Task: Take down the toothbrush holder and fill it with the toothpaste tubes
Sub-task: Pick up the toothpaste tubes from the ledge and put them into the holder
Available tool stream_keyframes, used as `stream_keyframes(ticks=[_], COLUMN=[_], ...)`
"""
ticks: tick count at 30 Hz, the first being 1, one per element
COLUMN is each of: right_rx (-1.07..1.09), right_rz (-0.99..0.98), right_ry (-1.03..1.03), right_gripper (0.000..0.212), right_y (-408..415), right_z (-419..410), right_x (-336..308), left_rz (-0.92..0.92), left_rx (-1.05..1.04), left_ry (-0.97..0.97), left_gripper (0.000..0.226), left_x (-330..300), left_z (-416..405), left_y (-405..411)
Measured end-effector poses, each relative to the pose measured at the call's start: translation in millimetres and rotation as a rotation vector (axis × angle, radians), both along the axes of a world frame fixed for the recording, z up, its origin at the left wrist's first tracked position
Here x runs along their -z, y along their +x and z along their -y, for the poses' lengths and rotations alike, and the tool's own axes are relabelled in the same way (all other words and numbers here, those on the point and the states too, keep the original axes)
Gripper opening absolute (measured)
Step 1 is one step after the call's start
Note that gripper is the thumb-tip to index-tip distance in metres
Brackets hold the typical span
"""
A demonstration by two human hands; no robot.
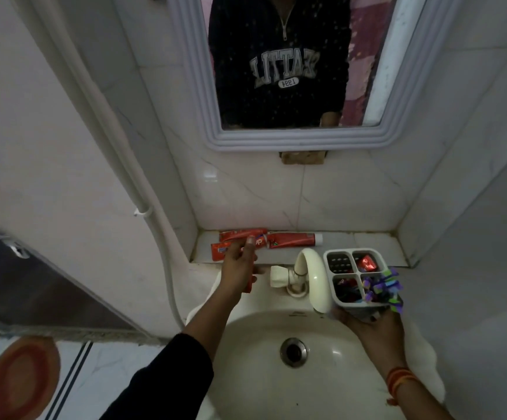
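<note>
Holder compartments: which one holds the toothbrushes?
The front-right compartment of the holder, nearest the right hand; purple-green brush heads stick out of it.

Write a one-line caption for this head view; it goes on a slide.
Over the sink, left hand grips a red tube; right hand holds the holder.

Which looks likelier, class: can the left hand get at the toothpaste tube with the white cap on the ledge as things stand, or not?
Probably yes, but not to grasp it yet. The left hand is right by the ledge, with nothing between it and the capped tube, yet it already holds a red tube.
</note>
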State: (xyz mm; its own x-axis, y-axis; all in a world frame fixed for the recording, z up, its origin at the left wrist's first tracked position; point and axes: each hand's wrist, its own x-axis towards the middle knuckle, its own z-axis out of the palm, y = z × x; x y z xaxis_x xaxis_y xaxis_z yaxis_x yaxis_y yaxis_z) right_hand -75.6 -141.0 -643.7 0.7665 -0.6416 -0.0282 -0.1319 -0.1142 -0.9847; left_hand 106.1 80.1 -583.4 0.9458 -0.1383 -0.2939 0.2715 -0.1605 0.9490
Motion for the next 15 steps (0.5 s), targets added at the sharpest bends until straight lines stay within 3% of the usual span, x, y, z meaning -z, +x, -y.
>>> stream_keyframes(ticks=[2,6,10,15], right_rx=[-0.006,0.016,0.023,0.021], right_rz=[0.002,0.050,0.085,0.126], right_ry=[-0.005,0.016,0.037,0.075], right_gripper=[0.110,0.106,0.091,0.099], right_y=[-1,-4,-2,-4], right_z=[0,-1,2,2], right_x=[-3,-8,-4,-3], left_rz=[0.030,0.138,0.389,0.590], left_rx=[0.094,0.487,0.573,0.894], left_ry=[0.062,0.365,0.586,1.028], left_gripper=[0.038,0.038,0.034,0.026], left_x=[-26,-89,-149,-150], left_z=[2,18,57,121], left_y=[-8,-21,-40,-63])
